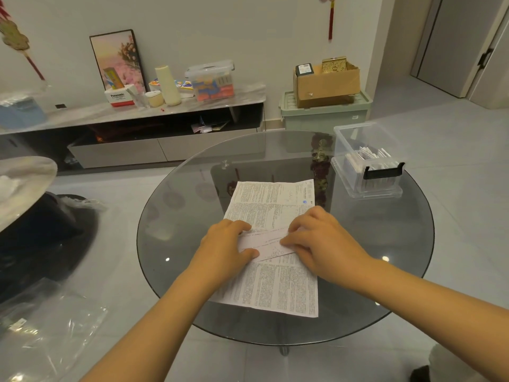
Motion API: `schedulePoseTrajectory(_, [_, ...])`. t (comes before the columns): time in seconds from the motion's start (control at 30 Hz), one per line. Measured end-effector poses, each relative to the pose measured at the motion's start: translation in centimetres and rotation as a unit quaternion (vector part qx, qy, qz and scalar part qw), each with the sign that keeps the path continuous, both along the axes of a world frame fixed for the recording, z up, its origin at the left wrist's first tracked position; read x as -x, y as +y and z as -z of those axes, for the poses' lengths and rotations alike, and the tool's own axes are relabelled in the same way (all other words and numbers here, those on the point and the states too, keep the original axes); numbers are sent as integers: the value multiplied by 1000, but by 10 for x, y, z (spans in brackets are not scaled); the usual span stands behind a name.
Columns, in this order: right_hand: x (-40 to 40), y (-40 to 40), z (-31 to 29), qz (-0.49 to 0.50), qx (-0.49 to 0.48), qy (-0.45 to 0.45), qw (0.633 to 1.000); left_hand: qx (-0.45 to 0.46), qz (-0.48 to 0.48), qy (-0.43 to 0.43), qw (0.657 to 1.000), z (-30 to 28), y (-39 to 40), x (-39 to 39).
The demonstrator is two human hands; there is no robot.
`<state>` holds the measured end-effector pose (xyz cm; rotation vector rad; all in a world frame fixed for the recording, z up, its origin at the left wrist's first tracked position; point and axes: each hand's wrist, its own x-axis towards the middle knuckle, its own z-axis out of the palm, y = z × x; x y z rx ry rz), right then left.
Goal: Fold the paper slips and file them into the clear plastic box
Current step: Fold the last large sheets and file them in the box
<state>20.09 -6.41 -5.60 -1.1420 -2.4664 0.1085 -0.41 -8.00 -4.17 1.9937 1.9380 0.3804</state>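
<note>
Both hands, left (pixel 224 245) and right (pixel 316 239), press curled fingers on a folded slip (pixel 265 242) atop the printed sheet (pixel 272 282) at the round glass table's (pixel 176 221) centre. Bare glass rings the sheet. At two o'clock, by the rim, sits the clear box (pixel 366 161), holding folded slips.
</note>
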Motion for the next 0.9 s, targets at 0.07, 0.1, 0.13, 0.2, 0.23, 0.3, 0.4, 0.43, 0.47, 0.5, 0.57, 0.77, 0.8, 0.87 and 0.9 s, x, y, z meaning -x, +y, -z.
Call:
schedulePoseTrajectory(0.07, [4,-4,1,-37,42,-21,998,4,-3,6,1000,0,0,1])
schedulePoseTrajectory(0.1, [6,-6,3,-45,59,-29,997,6,-5,8,1000,-1,0,1])
schedulePoseTrajectory(0.13, [7,-6,5,-44,60,-33,997,8,-8,7,1000,-1,0,1])
schedulePoseTrajectory(0.2, [7,-7,5,-31,65,-41,997,18,-21,-2,1000,-2,0,1])
schedulePoseTrajectory(0.23, [8,-8,5,-26,67,-45,996,23,-29,-10,999,-3,1,1])
schedulePoseTrajectory(0.3, [9,-9,4,-32,61,-49,996,28,-41,-33,998,-4,0,2])
schedulePoseTrajectory(0.4, [10,-11,0,-28,79,-54,995,22,-52,-87,995,-3,1,1])
schedulePoseTrajectory(0.43, [9,-10,-2,-26,94,-52,994,14,-55,-111,992,-4,0,0])
schedulePoseTrajectory(0.47, [9,-10,-4,-25,115,-50,992,5,-60,-141,988,-5,0,-1])
schedulePoseTrajectory(0.5, [9,-9,-5,-24,138,-43,989,-3,-65,-176,982,-6,-1,-2])
schedulePoseTrajectory(0.57, [9,-7,-8,-22,184,4,983,-11,-73,-247,966,-11,-3,-7])
schedulePoseTrajectory(0.77, [6,1,-17,69,358,237,900,11,-26,-341,940,-14,-7,-20])
schedulePoseTrajectory(0.8, [6,2,-18,81,366,275,885,10,-12,-320,947,-12,-6,-21])
schedulePoseTrajectory(0.87, [5,3,-19,109,370,322,865,14,6,-282,959,-9,-7,-23])
schedulePoseTrajectory(0.9, [4,3,-19,120,366,326,863,19,11,-267,964,-8,-7,-24])
